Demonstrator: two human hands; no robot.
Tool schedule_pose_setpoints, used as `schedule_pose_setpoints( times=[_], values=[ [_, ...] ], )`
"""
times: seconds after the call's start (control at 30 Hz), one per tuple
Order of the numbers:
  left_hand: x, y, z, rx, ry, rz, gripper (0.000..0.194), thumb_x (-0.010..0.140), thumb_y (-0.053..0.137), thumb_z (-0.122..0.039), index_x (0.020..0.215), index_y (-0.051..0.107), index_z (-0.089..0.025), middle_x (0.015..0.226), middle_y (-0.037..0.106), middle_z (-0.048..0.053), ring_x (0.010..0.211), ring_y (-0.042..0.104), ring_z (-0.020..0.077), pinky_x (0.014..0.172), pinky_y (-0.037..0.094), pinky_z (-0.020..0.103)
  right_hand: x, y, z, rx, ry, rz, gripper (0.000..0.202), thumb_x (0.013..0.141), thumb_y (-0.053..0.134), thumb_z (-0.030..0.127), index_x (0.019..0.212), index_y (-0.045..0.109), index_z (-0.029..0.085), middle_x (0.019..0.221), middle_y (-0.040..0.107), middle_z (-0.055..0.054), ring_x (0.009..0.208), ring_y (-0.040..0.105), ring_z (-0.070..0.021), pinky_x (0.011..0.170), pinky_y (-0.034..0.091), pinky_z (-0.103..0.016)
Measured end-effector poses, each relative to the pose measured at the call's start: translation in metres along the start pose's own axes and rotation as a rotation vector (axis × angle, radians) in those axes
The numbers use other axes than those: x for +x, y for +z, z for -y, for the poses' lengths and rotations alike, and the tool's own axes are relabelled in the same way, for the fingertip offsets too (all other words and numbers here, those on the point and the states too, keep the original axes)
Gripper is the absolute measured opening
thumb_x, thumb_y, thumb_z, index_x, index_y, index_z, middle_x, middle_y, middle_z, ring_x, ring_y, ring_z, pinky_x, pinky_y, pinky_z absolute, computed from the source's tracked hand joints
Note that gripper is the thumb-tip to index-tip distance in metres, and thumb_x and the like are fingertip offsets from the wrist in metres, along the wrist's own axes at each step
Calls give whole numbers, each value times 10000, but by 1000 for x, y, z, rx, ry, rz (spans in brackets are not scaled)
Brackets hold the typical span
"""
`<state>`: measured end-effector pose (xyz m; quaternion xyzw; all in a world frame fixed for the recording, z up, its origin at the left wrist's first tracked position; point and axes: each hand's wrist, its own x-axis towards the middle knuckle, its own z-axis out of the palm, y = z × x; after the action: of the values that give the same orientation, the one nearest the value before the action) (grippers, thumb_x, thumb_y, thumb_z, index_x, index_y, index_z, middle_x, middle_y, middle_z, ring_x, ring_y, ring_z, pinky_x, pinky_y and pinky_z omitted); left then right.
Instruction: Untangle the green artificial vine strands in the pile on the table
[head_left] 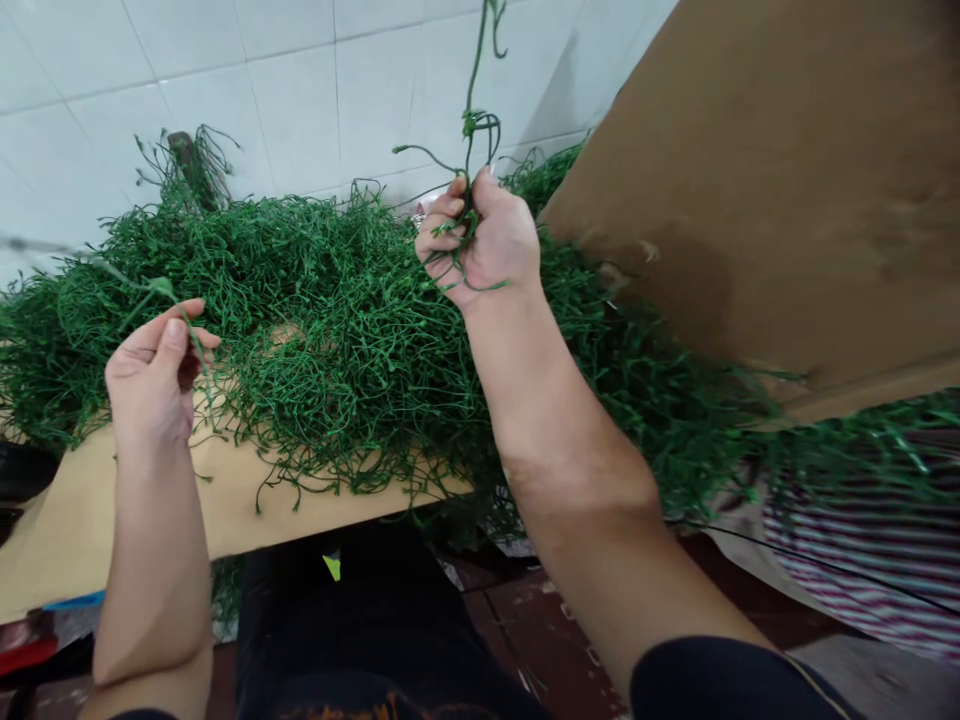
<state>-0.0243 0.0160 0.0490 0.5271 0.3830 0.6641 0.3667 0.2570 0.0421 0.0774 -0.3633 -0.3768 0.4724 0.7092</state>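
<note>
My left hand point(161, 365) is raised at the left, its thumb and fingers pinching a thin green plastic stem point(187, 330) with a small bud-like node. Several green stems point(471, 130) stick up from my right hand point(484, 235), closed around them above the middle of the pile; some thin ends curl over its palm. Beneath and behind both hands spreads a thick tangle of green stems point(322, 290). The tangle rests on a tan board point(82, 510), whose front edge shows near my lap.
A large brown cardboard sheet point(787, 200) leans at the right. White wall tiles point(285, 90) stand behind the pile. Striped purple and white cloth point(862, 560) lies at the lower right. A red object point(26, 655) shows at the lower left.
</note>
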Motion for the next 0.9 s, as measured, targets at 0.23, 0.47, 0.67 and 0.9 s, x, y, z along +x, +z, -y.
schedule_pose_setpoints(
  times=[0.23, 0.47, 0.67, 0.9],
  values=[
    [-13, 1, 11, 118, -126, 158, 219, 650, 712, -307, 781, 701, -133, 534, 614, -7, 434, 442, 42, 412, 321, 167, -25, 31, -11, 207, 148, 129, 345, 885, 438, 404, 638, 442, 164, 469, 302, 87, 358, 229, -3, 339, 220, -148],
    [-26, 14, 8, 86, -168, 233, 238, 632, 717, -331, 758, 687, -131, 589, 635, 14, 458, 444, 52, 436, 321, 188, -42, 50, -33, 24, 219, 260, 334, 789, 577, 444, 664, 463, 156, 462, 290, 104, 364, 240, 11, 348, 235, -137],
    [-41, -15, -10, 212, -178, 331, 193, 708, 658, -332, 793, 691, -162, 749, 690, 50, 457, 437, 48, 441, 378, 184, -36, 45, -38, 73, 259, 227, 392, 813, 499, 517, 671, 477, 152, 486, 327, 86, 367, 247, 9, 348, 221, -149],
    [-110, -153, -22, 834, -439, 837, 116, 709, 631, -350, 764, 728, -382, 762, 726, -40, 673, 664, 167, 610, 541, 243, -22, 34, -32, 103, 262, 132, 331, 867, 470, 432, 712, 536, 147, 550, 440, 52, 415, 326, 1, 416, 319, -158]
  ],
)
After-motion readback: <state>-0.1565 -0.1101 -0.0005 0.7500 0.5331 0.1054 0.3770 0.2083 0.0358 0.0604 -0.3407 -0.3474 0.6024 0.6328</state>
